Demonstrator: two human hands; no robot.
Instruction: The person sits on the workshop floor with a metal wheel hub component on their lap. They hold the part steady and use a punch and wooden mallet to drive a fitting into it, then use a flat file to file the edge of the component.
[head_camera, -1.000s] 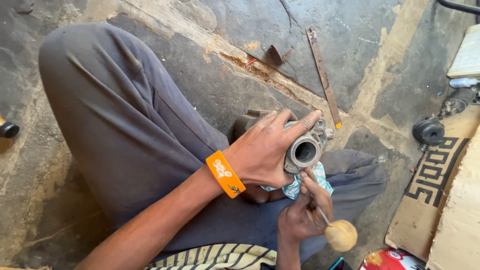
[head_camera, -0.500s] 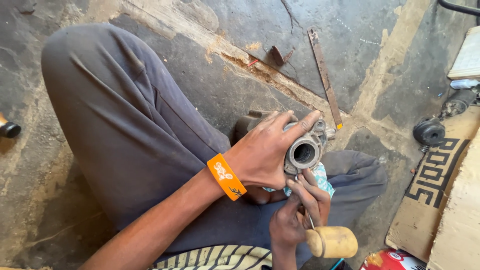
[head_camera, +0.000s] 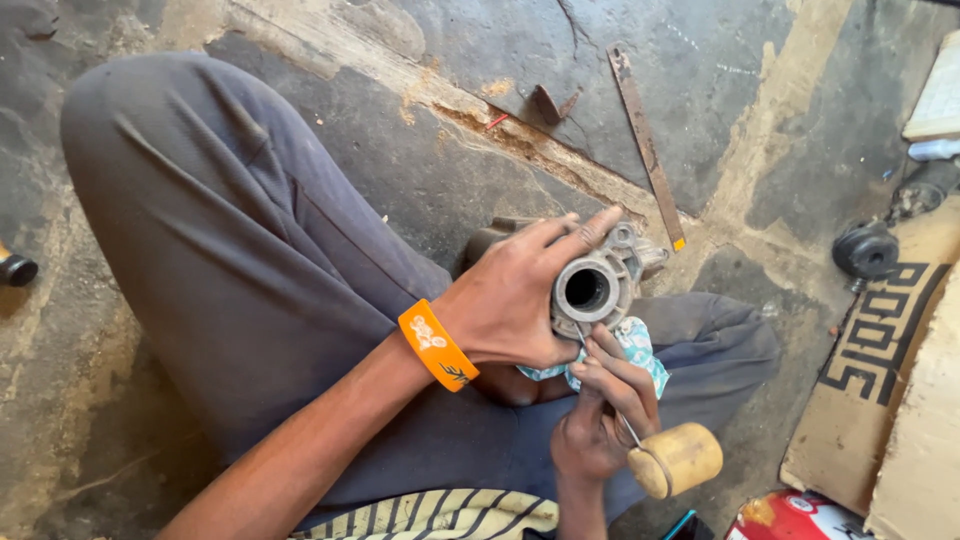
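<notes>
My left hand (head_camera: 515, 295), with an orange wristband, grips a grey metal housing (head_camera: 600, 280) that has a round bore facing up. It rests over my crossed legs in grey trousers. My right hand (head_camera: 600, 415) sits just below the housing and holds a thin tool with a pale wooden handle (head_camera: 678, 460), its metal shaft pointing up at the housing's lower edge. A patterned blue and white cloth (head_camera: 635, 345) lies between the two hands, under the housing.
A long rusty metal strip (head_camera: 645, 140) lies on the cracked concrete floor beyond the housing. A dark round part (head_camera: 865, 250) sits at the right beside cardboard (head_camera: 890, 390). A red object (head_camera: 785, 515) shows at the bottom right edge.
My right hand has turned the wooden-handled tool, so the handle swung from end-on to sideways. The left hand and housing stayed almost still.
</notes>
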